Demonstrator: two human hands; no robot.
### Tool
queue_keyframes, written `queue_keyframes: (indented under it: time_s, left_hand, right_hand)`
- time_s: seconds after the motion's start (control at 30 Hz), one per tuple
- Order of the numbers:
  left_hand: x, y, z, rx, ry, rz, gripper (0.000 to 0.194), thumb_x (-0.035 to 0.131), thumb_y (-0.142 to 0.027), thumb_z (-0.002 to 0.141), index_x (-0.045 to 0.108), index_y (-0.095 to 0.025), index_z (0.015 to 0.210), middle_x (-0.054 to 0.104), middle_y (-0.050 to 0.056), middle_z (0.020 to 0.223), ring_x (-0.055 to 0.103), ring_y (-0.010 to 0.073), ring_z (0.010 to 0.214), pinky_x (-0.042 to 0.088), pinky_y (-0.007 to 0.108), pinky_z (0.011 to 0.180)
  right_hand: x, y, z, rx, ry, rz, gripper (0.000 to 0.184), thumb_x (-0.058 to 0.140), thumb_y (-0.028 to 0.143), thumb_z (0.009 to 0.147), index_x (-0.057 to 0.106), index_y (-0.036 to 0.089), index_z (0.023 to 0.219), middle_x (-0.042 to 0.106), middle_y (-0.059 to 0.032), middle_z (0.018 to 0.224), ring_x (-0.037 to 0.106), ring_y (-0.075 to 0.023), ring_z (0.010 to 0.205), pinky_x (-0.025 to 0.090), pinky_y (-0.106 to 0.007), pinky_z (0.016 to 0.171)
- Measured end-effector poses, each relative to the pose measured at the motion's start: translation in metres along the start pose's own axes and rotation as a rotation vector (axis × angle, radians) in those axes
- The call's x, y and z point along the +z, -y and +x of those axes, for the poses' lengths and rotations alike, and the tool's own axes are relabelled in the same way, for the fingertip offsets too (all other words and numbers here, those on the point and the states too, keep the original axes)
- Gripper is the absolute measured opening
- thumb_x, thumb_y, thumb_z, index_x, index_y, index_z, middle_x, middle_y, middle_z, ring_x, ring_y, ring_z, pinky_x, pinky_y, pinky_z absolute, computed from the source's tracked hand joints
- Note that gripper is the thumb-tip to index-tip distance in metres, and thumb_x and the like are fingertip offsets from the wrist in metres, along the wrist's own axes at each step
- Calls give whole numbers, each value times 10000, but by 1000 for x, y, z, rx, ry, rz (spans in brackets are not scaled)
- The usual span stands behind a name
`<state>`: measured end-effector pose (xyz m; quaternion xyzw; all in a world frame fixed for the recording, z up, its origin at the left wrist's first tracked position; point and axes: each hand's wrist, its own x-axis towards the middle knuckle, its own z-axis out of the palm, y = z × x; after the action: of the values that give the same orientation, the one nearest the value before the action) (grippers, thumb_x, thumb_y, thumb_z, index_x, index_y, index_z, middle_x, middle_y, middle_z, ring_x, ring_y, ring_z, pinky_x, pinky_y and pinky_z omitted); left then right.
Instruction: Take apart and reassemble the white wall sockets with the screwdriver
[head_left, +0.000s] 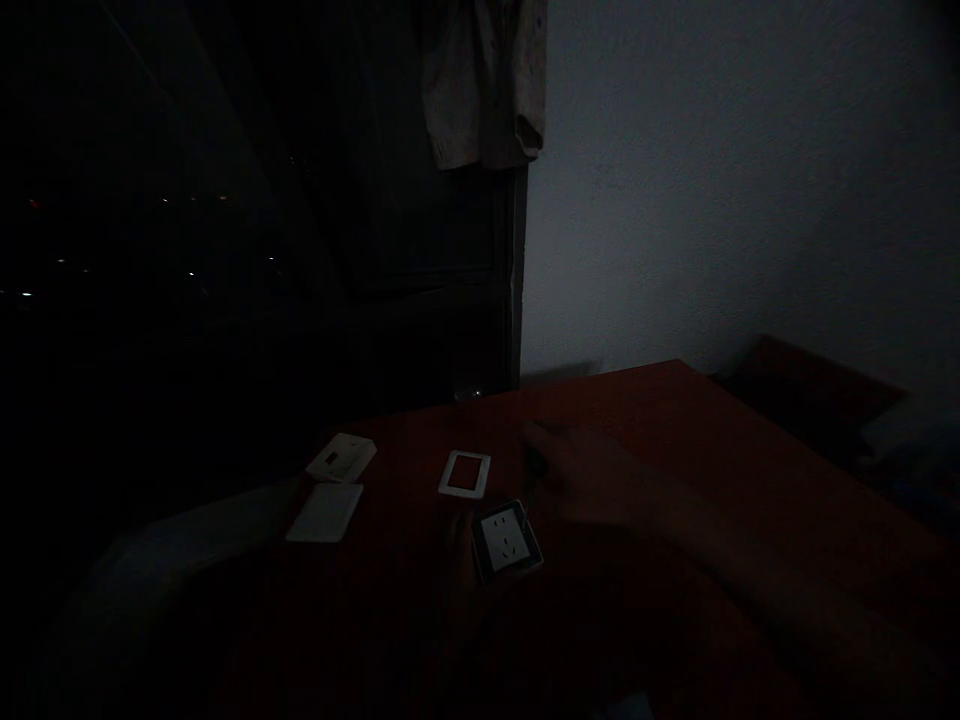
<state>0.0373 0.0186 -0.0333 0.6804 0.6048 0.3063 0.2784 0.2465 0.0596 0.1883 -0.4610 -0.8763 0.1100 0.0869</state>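
My left hand [462,572], very dim, is closed around the side of a wall socket [506,540] with a white face and a dark surround. My right hand [574,468] is wrapped around a dark handle that looks like a screwdriver's [535,462]. Its thin shaft points down to the upper right corner of the socket, though the dark hides whether the tip touches. Beyond the socket lies a white square cover frame [444,480] with an open middle.
On the left of the reddish-brown table [622,400] lie a flat white plate [325,513] and a pale box-like piece [343,458] with a dark hole. A small shiny object [469,394] shows at the far edge. Behind are a pale wall [712,200], a dark window and a hanging cloth [484,90].
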Motion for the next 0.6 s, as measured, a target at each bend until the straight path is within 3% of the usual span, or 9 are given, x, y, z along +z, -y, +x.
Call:
queue_keyframes:
  time_s: [0.17, 0.33, 0.47, 0.53, 0.6]
  left_hand:
    - [0, 0, 1, 0, -4, 2, 881, 731, -455, 646, 315, -190, 1375, 352, 166, 1422, 374, 349, 1312, 361, 520, 1044]
    - [1, 0, 0, 4, -22, -3, 882, 718, -473, 661, 304, -170, 1379, 328, 172, 1444, 349, 348, 1331, 350, 519, 1057]
    - [4, 2, -1, -4, -62, 42, 887, 731, -457, 638, 321, -184, 1377, 341, 162, 1452, 323, 363, 1352, 318, 548, 1077]
    - [5, 3, -2, 12, -80, 51, 893, 739, -466, 631, 337, -164, 1369, 362, 171, 1440, 346, 362, 1341, 336, 531, 1072]
    - [6, 3, -2, 29, -98, 57, 900, 745, -483, 628, 346, -150, 1364, 372, 182, 1433, 369, 355, 1330, 355, 511, 1065]
  right_hand:
    - [1, 0, 2, 89, -17, -135, 224, 448, 295, 908, 543, 194, 1084, 673, -100, 979, 659, -220, 787, 371, -285, 598]
    - [0, -1, 0, 5, -7, -16, 508, 598, 293, 778, 450, 197, 1255, 633, -110, 1115, 654, -228, 846, 400, -281, 612]
    - [0, 0, 1, 138, -15, -145, 290, 458, 396, 899, 559, 195, 1083, 674, -107, 967, 661, -235, 776, 376, -296, 589]
    - [-1, -1, 0, 110, 10, -97, 236, 478, 334, 892, 562, 195, 1063, 682, -92, 933, 658, -216, 760, 365, -282, 579]
    - [-1, -2, -1, 40, 22, 5, 332, 560, 265, 820, 519, 187, 1139, 679, -88, 967, 652, -208, 790, 370, -271, 583]
